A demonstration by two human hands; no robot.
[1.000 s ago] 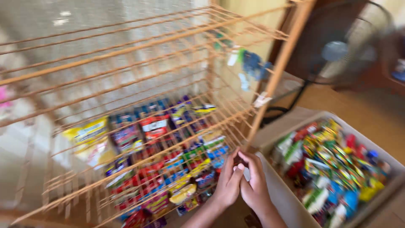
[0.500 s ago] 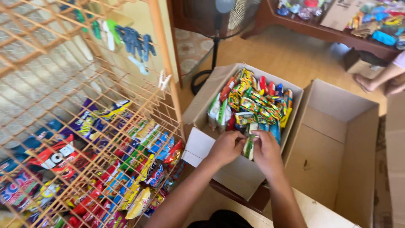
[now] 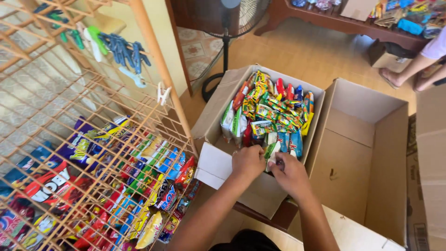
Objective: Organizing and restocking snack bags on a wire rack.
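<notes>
Green-and-white snack packet (image 3: 271, 151), gripped by both left hand (image 3: 248, 161) and right hand (image 3: 290, 173), above one brown cardboard box (image 3: 218, 104) of colourful packets, beside one empty box (image 3: 371, 139).

A small green-and-white snack packet (image 3: 271, 152) stands upright at the snack-filled cardboard box's (image 3: 211, 121) near edge.

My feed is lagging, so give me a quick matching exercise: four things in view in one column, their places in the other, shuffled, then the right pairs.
Things:
1. green-and-white packet
2. clothes pegs
3. empty cardboard box
4. fan

Places:
A. standing on the floor at the top of the view
B. clipped on the wire rack, upper left
C. between the left hand and right hand, over the box of snack packets
D. right of the box of snack packets

Pairs: 1-C, 2-B, 3-D, 4-A
</notes>
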